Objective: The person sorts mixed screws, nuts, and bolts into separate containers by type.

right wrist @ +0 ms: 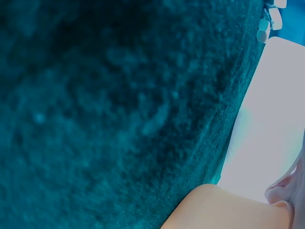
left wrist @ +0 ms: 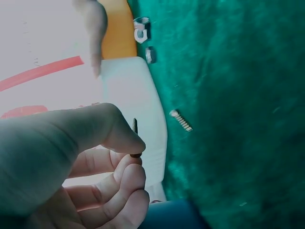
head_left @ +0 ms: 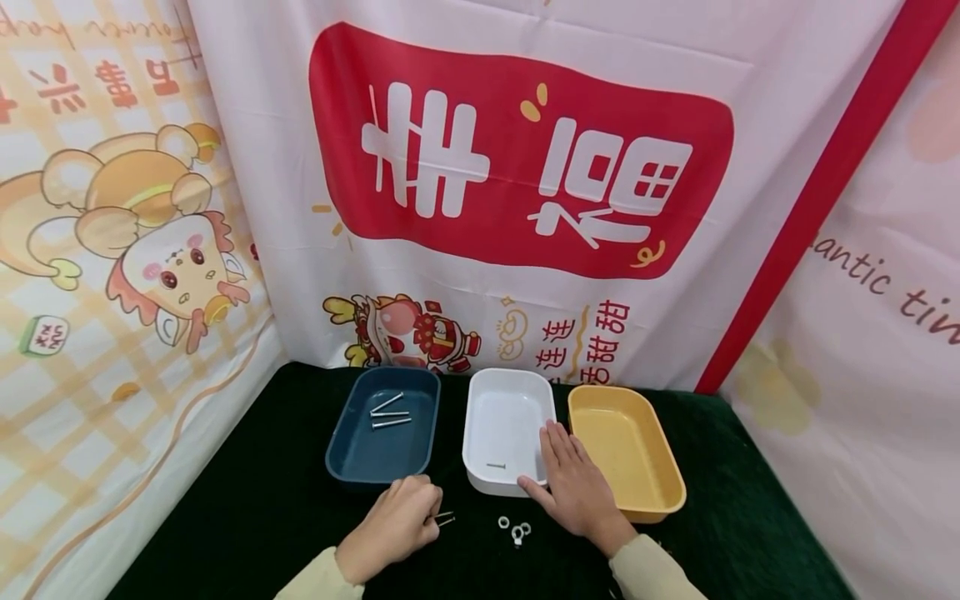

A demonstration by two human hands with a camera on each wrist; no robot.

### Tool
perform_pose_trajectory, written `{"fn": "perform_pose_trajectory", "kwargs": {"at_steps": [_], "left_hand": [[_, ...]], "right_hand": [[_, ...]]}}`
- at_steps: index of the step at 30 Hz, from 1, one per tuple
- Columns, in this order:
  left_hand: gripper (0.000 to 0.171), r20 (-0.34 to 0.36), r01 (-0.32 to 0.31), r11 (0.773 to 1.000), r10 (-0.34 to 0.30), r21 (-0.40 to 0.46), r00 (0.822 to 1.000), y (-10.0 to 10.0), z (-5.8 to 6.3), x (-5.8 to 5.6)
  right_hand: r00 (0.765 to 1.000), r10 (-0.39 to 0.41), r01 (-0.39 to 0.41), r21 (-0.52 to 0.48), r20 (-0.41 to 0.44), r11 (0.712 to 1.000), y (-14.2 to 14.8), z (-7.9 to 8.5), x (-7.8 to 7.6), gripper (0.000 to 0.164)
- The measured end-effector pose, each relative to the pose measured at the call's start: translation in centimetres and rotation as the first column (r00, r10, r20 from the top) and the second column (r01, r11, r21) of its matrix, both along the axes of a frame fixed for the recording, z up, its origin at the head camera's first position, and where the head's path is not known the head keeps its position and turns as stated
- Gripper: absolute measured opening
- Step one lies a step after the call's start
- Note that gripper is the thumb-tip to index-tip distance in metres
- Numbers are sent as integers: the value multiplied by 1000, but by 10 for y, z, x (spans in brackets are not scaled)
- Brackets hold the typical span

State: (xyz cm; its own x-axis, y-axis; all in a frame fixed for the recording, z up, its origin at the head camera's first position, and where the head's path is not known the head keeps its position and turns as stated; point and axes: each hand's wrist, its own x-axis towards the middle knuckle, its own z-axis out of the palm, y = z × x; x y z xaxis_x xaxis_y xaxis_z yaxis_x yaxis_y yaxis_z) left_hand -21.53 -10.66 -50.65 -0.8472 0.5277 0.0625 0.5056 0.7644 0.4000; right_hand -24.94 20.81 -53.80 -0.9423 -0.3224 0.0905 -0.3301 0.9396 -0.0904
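Observation:
Just in front of the blue tray, my left hand pinches a small screw between thumb and forefinger. A second screw lies on the green cloth near that hand. My right hand has its fingers extended, with fingertips at the right rim of the white tray, beside the yellow tray. Inside the white tray lies one small screw. Several longer bolts rest in the blue tray.
Several metal nuts lie on the cloth in front of the white tray. The three trays stand in a row on the dark green cloth. Behind them hangs a printed white curtain, with more printed cloth on both sides.

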Motion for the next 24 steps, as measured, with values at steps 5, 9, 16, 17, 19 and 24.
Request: {"fn": "perform_pose_trajectory", "kwargs": {"at_steps": [5,9,16,17,19,24], "left_hand": [[30,12,33,999,-33,-4,999,-1,16,-3],[29,22,54,999,-54,1,998,0,30,-6],[31,-17,96,995,-97,-30,995,10,52,-18],[31,-25,107,994,-108,-31,994,12,56,-20],[31,-43,126,992,-127,-30,991,16,63,-24],[25,-98,155,988,-156,-25,983,26,80,-39]], "right_hand": [[1000,1,-1,-7,9,1000,-2,-1,1,99],[1000,4,-4,-6,15,1000,-2,-3,1,99],[1000,-9,9,-2,4,1000,-1,-1,0,97],[1000,-10,10,-5,8,1000,-1,-1,-1,97],[1000,-12,12,-9,13,1000,-1,-1,-1,96],[1000,-11,11,-4,18,1000,-1,-2,-1,98]]}}
